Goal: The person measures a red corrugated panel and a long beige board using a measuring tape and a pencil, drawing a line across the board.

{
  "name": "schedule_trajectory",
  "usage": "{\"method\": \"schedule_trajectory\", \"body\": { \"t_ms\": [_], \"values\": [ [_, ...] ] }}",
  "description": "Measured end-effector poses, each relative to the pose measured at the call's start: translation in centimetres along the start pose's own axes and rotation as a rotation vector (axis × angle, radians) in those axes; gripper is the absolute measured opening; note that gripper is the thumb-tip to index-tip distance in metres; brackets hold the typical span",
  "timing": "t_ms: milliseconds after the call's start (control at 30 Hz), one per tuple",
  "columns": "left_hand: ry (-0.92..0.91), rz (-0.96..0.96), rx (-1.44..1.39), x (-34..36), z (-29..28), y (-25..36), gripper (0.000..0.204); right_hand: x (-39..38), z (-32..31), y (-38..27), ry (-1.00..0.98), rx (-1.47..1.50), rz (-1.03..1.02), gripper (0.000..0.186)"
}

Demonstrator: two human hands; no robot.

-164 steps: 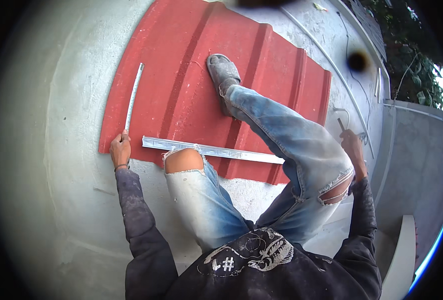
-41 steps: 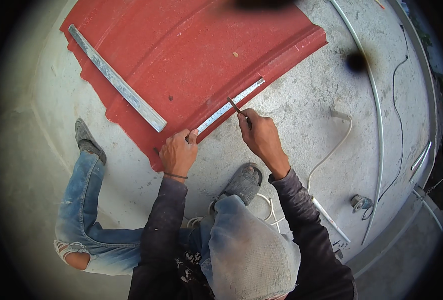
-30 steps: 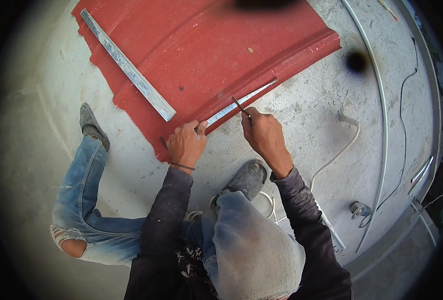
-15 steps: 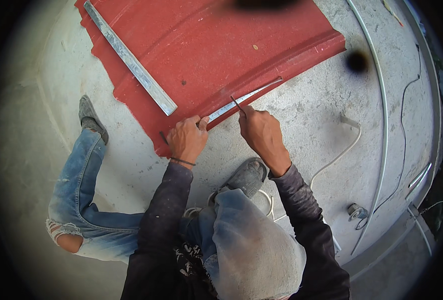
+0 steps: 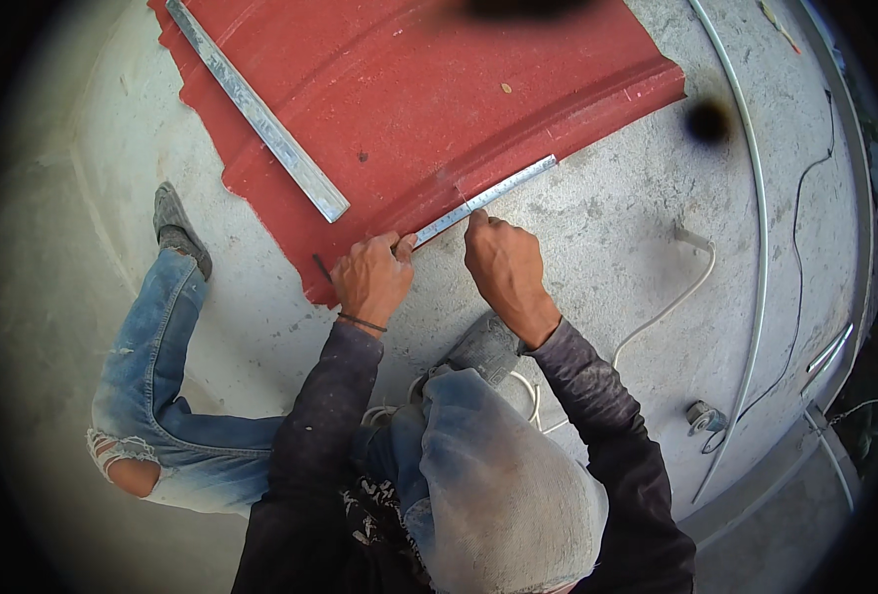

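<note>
A red ribbed metal sheet (image 5: 409, 109) lies on the pale floor, its near edge in front of me. Along that edge rests a silver ruler (image 5: 508, 188), its near end under my left hand (image 5: 369, 277), whose thumb and fingers are closed on it. A short dark piece (image 5: 322, 267) sticks out left of this hand; its kind is unclear. My right hand (image 5: 508, 265) is closed in a pinch at the ruler's middle, round a thin pointed metal tool (image 5: 464, 198). Most of that tool is hidden by the fingers.
A flat silver metal bar (image 5: 260, 114) lies across the sheet's left part. On the floor at right are a long white pipe (image 5: 754, 198), a white cable (image 5: 671, 302), a thin black cord (image 5: 798, 218) and a small grey power tool (image 5: 703, 416). My shoe (image 5: 483, 345) is below the right hand.
The ruler's far end has swung outward, so it now lies along the sheet's edge. My right hand has drawn slightly toward me and left, its tool's tip pulled back. The left hand stays put.
</note>
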State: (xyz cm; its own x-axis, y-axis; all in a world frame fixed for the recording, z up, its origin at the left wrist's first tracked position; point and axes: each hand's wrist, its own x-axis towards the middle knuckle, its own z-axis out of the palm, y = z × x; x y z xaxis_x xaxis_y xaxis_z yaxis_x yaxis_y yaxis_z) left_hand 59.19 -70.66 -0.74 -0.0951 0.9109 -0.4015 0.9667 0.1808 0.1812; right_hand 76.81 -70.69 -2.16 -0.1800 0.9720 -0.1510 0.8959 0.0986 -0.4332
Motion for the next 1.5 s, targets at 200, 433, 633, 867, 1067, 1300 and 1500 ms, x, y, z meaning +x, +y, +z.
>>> {"method": "schedule_trajectory", "body": {
  "t_ms": [200, 433, 633, 867, 1067, 1300, 1500],
  "values": [
    [-0.089, -0.014, -0.021, -2.7, 1.4, -0.2, 0.033, -0.9, 0.0, 0.6, -0.057, -0.112, -0.072, 0.003],
    [-0.092, 0.051, -0.104, -5.1, 1.6, -2.6, 0.034, -2.4, -7.1, 1.8, 0.135, 0.166, 0.119, 0.013],
    [-0.048, -0.107, -0.067, -2.3, -0.8, -6.3, 0.038, -2.0, -6.1, 2.6, 0.126, 0.231, 0.184, 0.013],
    [-0.019, -0.108, -0.105, -2.9, -1.2, -12.4, 0.039, -2.8, -4.0, 1.1, 0.001, 0.323, 0.233, 0.016],
    [0.001, -0.087, -0.049, -3.4, -0.9, -12.2, 0.036, -2.9, -2.7, 0.5, -0.048, 0.325, 0.177, 0.013],
    [-0.011, -0.12, -0.032, -3.6, -0.7, -12.4, 0.034, -2.1, -2.1, -0.4, -0.025, 0.366, 0.117, 0.01],
    [0.005, -0.128, -0.008, -3.8, -0.6, -12.5, 0.033, -1.8, -1.6, -0.9, -0.041, 0.381, 0.079, 0.011]
  ]
}}
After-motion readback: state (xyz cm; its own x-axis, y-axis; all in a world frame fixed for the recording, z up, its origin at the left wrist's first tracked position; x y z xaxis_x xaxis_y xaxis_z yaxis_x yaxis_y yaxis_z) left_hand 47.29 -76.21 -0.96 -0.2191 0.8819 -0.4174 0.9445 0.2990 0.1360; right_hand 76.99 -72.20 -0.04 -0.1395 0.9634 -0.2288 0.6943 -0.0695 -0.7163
